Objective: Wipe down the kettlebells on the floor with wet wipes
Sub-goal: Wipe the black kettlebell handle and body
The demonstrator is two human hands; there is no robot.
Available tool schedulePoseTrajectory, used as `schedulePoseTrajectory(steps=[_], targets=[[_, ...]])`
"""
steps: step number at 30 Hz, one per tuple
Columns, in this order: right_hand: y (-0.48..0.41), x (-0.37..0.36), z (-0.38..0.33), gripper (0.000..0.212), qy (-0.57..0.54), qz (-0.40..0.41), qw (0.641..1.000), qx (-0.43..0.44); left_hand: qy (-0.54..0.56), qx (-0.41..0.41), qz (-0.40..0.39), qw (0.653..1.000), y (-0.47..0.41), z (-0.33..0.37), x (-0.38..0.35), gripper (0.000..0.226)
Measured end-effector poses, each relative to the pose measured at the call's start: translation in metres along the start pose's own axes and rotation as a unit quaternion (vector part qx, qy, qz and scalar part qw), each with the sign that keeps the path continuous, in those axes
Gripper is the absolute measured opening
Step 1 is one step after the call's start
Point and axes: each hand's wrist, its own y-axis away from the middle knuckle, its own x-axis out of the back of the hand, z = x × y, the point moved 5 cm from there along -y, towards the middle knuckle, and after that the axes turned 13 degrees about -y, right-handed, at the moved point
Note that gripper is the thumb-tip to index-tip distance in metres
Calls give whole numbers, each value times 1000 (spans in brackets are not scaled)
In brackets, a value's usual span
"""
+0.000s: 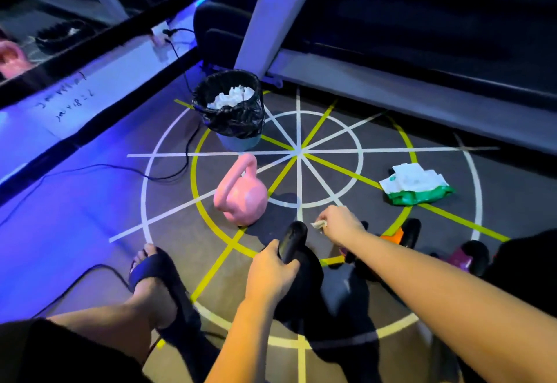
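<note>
My left hand [272, 271] grips the handle of a black kettlebell [331, 295] that stands on the floor in front of me. Just beyond it, my right hand [340, 221] pinches a crumpled used wet wipe [318, 225] above the floor. A pink kettlebell [241, 194] stands upright to the left of centre. An orange kettlebell [398, 239] and a purple one [464, 257] sit to the right, partly hidden behind my right arm. The green pack of wet wipes [417, 185] lies open at the right.
A bin lined with a black bag [232, 108] holds used white wipes, behind the pink kettlebell. A black cable [168, 176] runs across the floor at left. A treadmill frame [391, 81] crosses the back. My sandalled left foot [156, 280] is at lower left.
</note>
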Motion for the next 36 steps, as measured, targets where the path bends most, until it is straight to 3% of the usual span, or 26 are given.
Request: schedulePoseTrajectory(steps=[3,6,9,11,13,15,17,20,24,27,31,34,36], targets=[[-1,-4,2,17,-52,17,998,-28,-23,-32,-27,999,-5,-3,2,21],[12,-15,5,25,-166,4,983,-71,-60,-86,-62,993,-9,-6,8,22],[38,-34,14,21,-387,22,913,-125,-122,-149,-97,976,-14,-6,14,24],[56,-56,33,25,-458,64,873,-155,-137,-186,-111,967,-17,-7,16,27],[62,-84,47,19,-478,68,862,-154,-148,-219,-87,961,-18,-10,16,35],[58,-105,54,26,-476,45,869,-129,-181,-238,-27,954,-16,-14,14,46],[52,-111,56,36,-501,20,858,-112,-199,-230,39,952,-13,-18,14,52],[47,-119,64,30,-481,-24,872,-89,-184,-192,86,960,-11,-18,17,60],[51,-115,57,29,-591,22,796,-126,-186,-151,102,966,-11,-15,25,60],[51,-93,46,36,-663,54,739,-107,-206,-154,102,961,-10,-14,24,58],[50,-96,49,42,-628,65,770,-89,-230,-162,111,953,-10,-18,21,59],[53,-116,62,35,-590,29,801,-96,-213,-165,113,956,-8,-19,19,56],[56,-119,60,31,-589,23,802,-97,-207,-160,121,958,-6,-20,21,55]])
